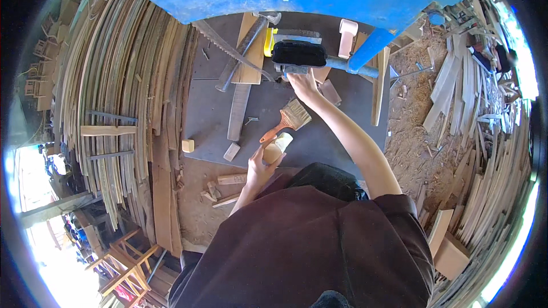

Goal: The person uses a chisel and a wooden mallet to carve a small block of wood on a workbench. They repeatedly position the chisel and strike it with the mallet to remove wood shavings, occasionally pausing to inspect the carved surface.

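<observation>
Pale rounded piece (276, 149) is in the left hand (260, 170), at the near side of the dark counter (337, 132), just beside a paintbrush (295, 114). Around, I see sawdust floor (408, 122) and stacked planks (128, 74). I have the left fingers curled around it; the right hand (304, 86) reaches forward near a black box (299, 54), its grip I cannot tell.

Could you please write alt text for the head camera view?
Seen from above, a person's left hand holds a pale, rounded object, while their right hand is close by a black rectangular piece. A paintbrush with an orange handle shows near the left hand over a dark table, with long stacked boards to the left.
</observation>
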`<control>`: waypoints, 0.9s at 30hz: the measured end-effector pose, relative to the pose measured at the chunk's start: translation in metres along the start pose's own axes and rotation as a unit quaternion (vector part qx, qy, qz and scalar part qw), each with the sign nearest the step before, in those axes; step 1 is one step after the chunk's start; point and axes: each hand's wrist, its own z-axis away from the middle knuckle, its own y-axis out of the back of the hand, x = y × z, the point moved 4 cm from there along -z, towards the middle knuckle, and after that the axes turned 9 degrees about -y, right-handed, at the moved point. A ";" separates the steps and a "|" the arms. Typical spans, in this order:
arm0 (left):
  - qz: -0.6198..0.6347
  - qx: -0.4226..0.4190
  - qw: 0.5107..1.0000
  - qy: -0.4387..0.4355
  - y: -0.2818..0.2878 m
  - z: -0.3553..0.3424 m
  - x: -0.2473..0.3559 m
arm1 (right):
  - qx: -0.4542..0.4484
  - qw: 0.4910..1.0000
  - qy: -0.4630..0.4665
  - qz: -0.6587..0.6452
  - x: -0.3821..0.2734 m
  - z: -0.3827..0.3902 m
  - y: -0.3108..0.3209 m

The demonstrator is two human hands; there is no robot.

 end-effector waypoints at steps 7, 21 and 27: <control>0.002 0.010 1.000 -0.021 0.002 0.000 -0.004 | 0.088 0.991 0.064 -0.074 0.014 -0.016 -0.022; 0.029 -0.035 0.999 0.018 0.000 -0.005 0.000 | -0.008 0.897 0.021 -0.441 0.053 0.128 0.145; 0.023 -0.018 0.996 -0.080 -0.009 -0.016 0.003 | -0.055 0.823 -0.088 -0.559 0.069 0.183 0.219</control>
